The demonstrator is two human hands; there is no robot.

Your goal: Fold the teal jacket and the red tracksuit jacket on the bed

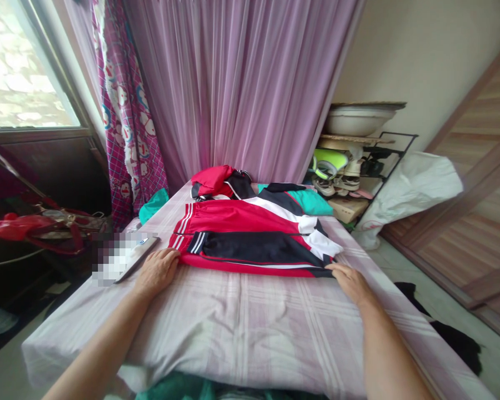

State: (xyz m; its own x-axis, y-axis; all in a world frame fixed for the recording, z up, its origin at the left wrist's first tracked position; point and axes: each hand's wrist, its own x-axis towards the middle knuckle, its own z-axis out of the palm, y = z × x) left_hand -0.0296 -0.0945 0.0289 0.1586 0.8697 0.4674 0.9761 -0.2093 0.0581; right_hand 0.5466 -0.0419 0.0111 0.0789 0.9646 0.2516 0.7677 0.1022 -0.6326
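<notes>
A red, black and white track jacket [241,215] lies spread across the cloth-covered table. Its black sleeve with a white-striped cuff [198,243] is laid along the near side of the body, the cuff beside the striped hem. At the near left corner, my left hand [160,269] has its fingers closed on the hem edge. My right hand [350,280] pinches the near right edge, close to the shoulder and the white collar area [323,244]. The fingertips of both hands are partly hidden by the hands themselves.
Left of my left hand lies a flat pale object [135,258], partly pixelated. Behind the jacket are a bunched red and black garment [216,180] and a green one [312,201]. A shoe rack [383,180] and white sack [416,189] stand right of the table [241,333].
</notes>
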